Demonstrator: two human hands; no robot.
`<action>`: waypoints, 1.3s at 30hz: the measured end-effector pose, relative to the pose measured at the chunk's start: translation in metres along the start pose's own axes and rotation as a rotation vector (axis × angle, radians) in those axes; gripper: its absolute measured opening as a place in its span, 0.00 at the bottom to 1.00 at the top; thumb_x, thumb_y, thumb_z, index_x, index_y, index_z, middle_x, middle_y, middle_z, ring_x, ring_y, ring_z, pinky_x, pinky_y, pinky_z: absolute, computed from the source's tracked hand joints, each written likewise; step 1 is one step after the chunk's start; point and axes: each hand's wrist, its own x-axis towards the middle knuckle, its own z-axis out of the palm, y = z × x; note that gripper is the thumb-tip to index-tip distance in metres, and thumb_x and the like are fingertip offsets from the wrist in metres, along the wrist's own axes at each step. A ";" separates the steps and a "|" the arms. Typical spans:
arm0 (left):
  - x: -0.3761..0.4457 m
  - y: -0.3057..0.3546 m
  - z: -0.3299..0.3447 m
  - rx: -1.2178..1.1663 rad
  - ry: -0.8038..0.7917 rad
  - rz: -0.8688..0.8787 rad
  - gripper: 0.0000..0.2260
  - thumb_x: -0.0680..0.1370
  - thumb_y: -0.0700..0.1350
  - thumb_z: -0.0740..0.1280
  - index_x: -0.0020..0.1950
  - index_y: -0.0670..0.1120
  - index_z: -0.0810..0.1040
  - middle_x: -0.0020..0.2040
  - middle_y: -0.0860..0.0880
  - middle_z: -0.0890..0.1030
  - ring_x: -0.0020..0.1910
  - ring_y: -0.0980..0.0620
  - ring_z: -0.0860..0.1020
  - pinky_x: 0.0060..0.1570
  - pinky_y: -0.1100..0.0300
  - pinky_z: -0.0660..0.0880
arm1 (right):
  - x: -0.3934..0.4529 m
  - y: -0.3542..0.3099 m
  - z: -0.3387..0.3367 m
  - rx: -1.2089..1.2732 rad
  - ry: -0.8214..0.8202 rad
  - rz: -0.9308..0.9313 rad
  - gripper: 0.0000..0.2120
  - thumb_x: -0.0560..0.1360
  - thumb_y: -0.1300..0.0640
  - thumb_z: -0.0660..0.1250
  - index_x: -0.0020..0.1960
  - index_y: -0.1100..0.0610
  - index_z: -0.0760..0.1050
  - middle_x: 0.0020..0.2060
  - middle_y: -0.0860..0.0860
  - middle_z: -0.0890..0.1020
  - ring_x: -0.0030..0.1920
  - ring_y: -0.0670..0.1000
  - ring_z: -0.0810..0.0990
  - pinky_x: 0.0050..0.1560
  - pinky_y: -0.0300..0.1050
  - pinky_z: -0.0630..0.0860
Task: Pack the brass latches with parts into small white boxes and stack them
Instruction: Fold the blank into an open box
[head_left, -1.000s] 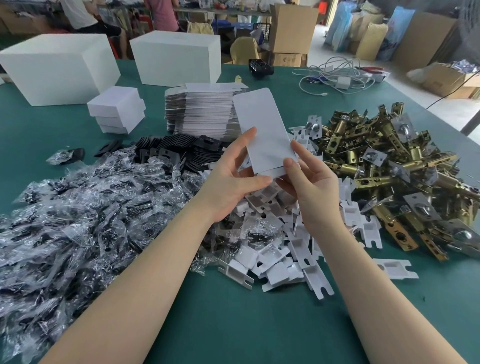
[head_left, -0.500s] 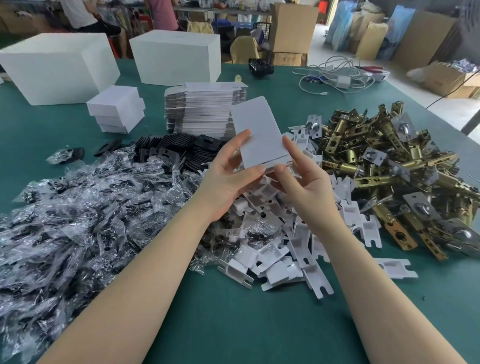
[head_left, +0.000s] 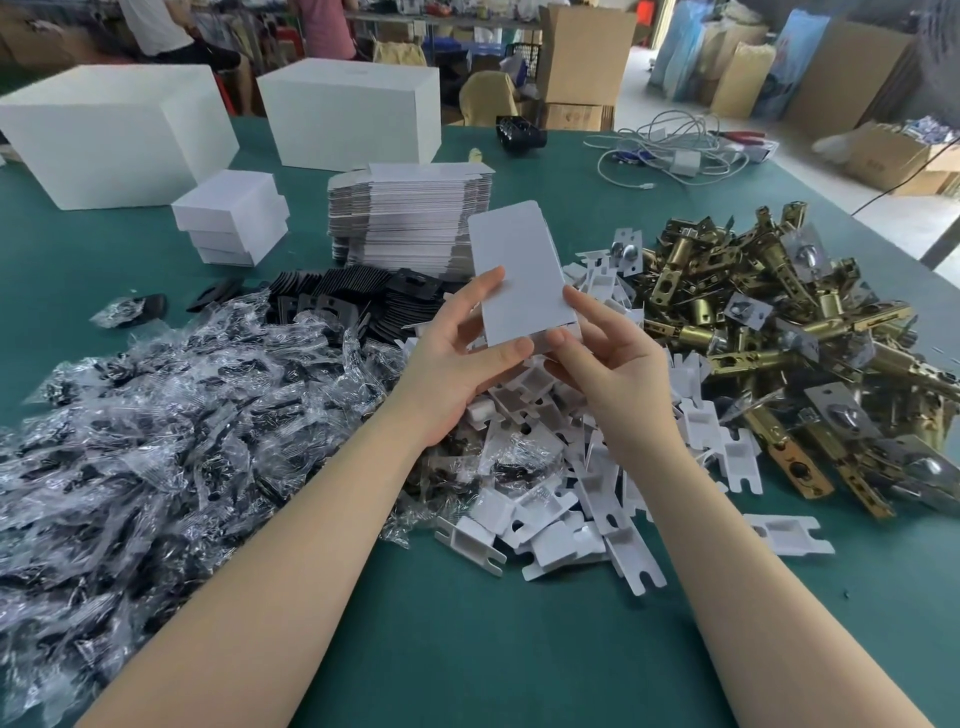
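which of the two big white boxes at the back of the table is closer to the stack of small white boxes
The left big white box: the stack of small white boxes sits just off its front right corner, while the right big white box stands farther back, across a strip of green table.

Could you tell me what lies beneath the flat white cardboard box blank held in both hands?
Under the flat white cardboard box blank sit white plastic inserts and black plates. The blank and both hands cover whatever lies directly below.

Bagged parts (head_left: 156, 431) lie left, latches (head_left: 779, 332) right, perhaps inserts (head_left: 561, 499) between.
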 end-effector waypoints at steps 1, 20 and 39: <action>0.000 0.001 0.001 0.004 0.000 -0.003 0.28 0.65 0.47 0.81 0.63 0.64 0.79 0.65 0.56 0.78 0.65 0.49 0.78 0.53 0.54 0.80 | 0.000 -0.001 -0.001 -0.006 -0.006 0.004 0.17 0.71 0.54 0.73 0.58 0.42 0.78 0.47 0.51 0.87 0.48 0.50 0.85 0.46 0.43 0.82; 0.003 -0.001 -0.002 0.065 0.046 0.040 0.31 0.73 0.48 0.76 0.75 0.56 0.70 0.68 0.53 0.78 0.68 0.49 0.76 0.65 0.44 0.75 | 0.002 0.007 -0.003 -0.174 -0.043 0.062 0.22 0.77 0.63 0.69 0.67 0.46 0.72 0.50 0.46 0.86 0.42 0.47 0.86 0.40 0.39 0.81; -0.005 0.004 0.011 0.528 0.168 0.211 0.20 0.71 0.57 0.75 0.58 0.59 0.70 0.55 0.59 0.79 0.51 0.68 0.78 0.46 0.74 0.74 | 0.002 0.000 -0.001 -0.455 0.039 -0.047 0.16 0.81 0.54 0.63 0.68 0.51 0.74 0.51 0.46 0.83 0.45 0.44 0.81 0.39 0.35 0.76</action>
